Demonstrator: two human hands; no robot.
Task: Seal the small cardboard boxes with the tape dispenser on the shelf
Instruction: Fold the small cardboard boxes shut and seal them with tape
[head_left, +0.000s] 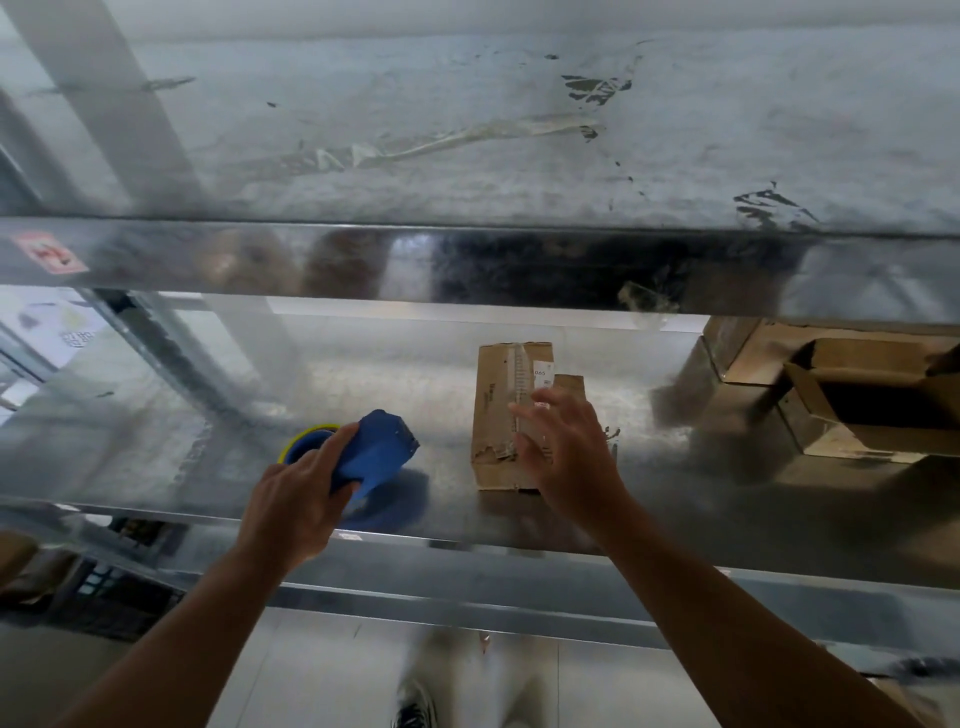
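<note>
Tape dispenser (371, 454) in left hand's (291, 512) closed grip; right hand (569, 457) spread flat on box (506, 415).

Left hand (293, 512) grips a blue tape dispenser (371, 457) on the metal shelf (156, 426). Right hand (569, 457), fingers spread, lies over a small box (498, 410) with a clear tape strip along its top. Open boxes (857, 405) stand well apart at right.

Legible markings: very few.
I read only "065" on the white label (542, 372) of the small cardboard box (498, 415); the red sticker (49, 253) on the upper shelf edge (467, 265) is unreadable.
</note>
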